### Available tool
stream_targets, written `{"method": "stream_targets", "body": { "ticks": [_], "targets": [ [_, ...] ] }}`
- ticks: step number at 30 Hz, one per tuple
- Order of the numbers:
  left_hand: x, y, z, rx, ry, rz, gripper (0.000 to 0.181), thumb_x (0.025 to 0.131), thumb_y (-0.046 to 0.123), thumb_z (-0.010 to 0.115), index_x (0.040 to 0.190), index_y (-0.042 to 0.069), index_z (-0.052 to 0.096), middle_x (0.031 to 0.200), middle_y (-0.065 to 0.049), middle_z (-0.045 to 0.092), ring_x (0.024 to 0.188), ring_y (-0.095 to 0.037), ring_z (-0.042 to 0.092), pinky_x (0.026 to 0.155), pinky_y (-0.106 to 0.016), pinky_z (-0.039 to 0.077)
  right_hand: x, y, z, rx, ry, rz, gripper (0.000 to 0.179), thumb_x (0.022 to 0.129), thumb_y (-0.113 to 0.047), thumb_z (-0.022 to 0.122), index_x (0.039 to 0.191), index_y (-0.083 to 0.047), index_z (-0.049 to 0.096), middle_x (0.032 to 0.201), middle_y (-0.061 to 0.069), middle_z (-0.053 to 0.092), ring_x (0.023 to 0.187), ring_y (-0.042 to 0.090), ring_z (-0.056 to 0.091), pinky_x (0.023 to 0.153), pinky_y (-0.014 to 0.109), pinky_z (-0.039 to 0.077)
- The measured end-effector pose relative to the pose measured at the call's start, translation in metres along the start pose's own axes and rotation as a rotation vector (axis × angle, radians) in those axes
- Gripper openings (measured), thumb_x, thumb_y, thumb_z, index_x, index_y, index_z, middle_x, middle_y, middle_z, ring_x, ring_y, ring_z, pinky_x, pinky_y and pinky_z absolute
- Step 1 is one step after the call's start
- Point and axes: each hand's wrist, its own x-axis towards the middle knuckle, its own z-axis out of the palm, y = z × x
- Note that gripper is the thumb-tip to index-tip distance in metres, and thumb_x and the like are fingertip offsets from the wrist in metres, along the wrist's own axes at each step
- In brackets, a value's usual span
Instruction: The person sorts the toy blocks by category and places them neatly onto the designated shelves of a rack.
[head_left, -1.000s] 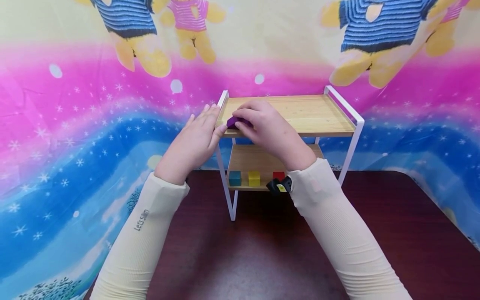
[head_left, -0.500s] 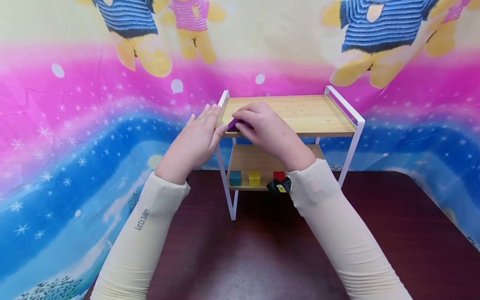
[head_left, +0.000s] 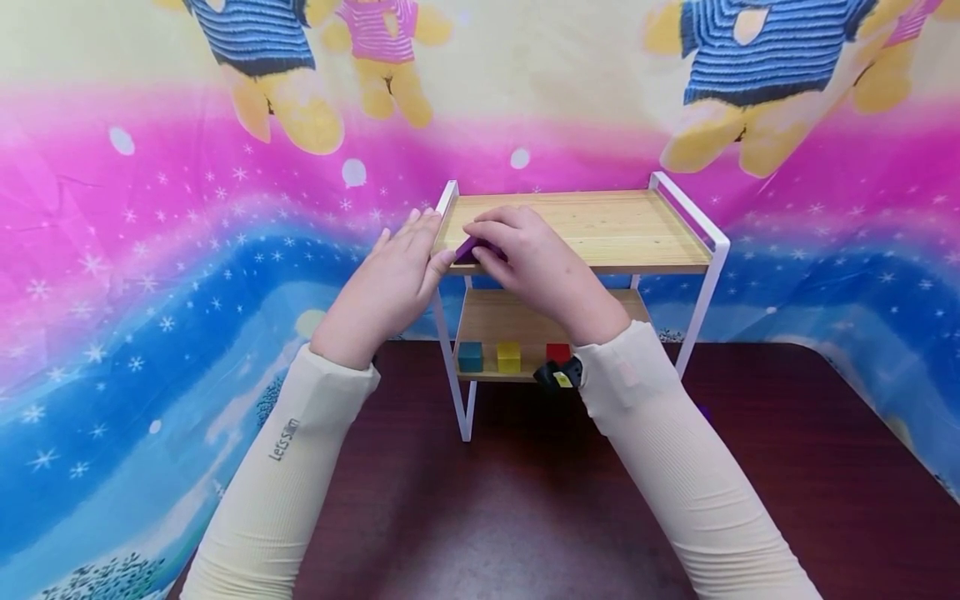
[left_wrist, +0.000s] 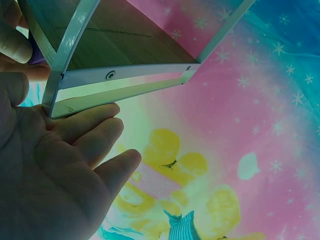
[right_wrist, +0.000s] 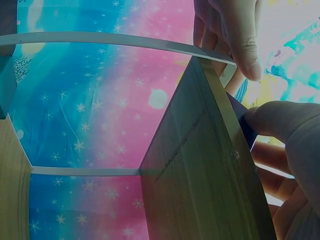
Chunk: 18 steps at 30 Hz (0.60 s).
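Right hand (head_left: 536, 267) pinches purple block (head_left: 467, 249) at top shelf's (head_left: 592, 225) front left corner. Left hand (head_left: 386, 287) open, fingers mostly straight along white side frame (head_left: 447, 197), gripping nothing. Teal, yellow, red cubes (head_left: 508, 357) below.

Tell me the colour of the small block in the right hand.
The small block is purple, clearest in the head view.

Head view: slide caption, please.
Right grip holds a purple piece at the upper shelf, left grip beside it; teal cube, yellow cube, red cube below.
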Motion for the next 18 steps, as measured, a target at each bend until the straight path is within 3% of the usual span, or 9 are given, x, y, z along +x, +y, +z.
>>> {"method": "stream_targets", "body": {
  "ticks": [18],
  "targets": [
    [-0.0003,0.0005,-0.0001,-0.004,0.012,0.003,0.069,0.109,0.048,0.035,0.163,0.008,0.018,0.168,-0.01,0.02,0.156,-0.025,0.011,0.125,-0.05,0.008,-0.0093,0.0034,-0.003,0.022,0.065,0.003,0.032,0.094,-0.009,0.073,0.125,0.0,0.069,0.118,0.015,0.062,0.108,0.025,0.06,0.097,0.036,0.055]
  ]
}}
